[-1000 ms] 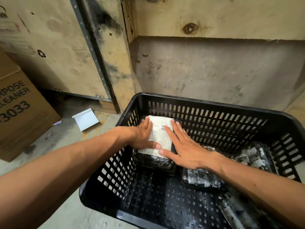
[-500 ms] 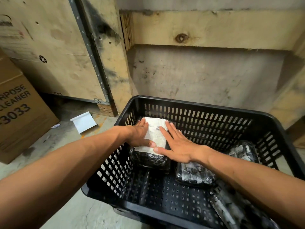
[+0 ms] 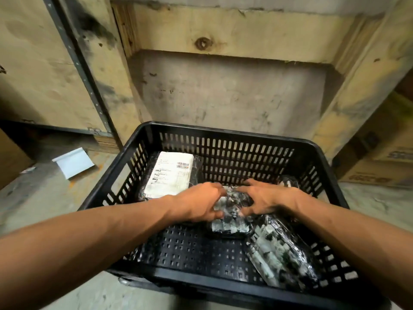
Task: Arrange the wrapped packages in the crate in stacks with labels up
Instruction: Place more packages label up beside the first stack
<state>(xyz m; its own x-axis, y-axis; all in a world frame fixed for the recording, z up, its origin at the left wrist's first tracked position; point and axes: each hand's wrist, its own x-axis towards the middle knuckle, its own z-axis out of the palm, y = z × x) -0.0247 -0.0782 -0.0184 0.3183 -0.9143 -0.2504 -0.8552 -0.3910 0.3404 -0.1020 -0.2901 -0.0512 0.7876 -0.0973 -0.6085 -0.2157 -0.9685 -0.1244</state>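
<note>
From the head view, a black slotted crate (image 3: 223, 135) stands on a grey concrete floor (image 3: 44, 202). In its far left corner lies a stack (image 3: 169, 173) of wrapped packages with a white label on top, facing up, with a small barcode near the far right corner of it. In the middle of the crate lies a second package (image 3: 230, 217) in dark shiny wrap with pale patches; I cannot tell if its label is up. The left hand (image 3: 196, 204) grips its left edge with curled fingers, and the right hand (image 3: 266, 200) grips its right edge with spread, bent fingers, so both hands are closed on this package; they are a little blurred. A third package (image 3: 279, 251) of the same wrap lies tilted at the near right of the crate, just beside the second one. Another dark package (image 3: 288, 182) shows partly behind the right hand, near the far right wall. The near left part of the crate bottom is bare. Behind the crate stands a stained wooden wall (image 3: 223, 92) with a knot in its upper board. On the floor to the left lies a white folded sheet (image 3: 73, 162). At the right edge stands a cardboard box (image 3: 380, 157).
</note>
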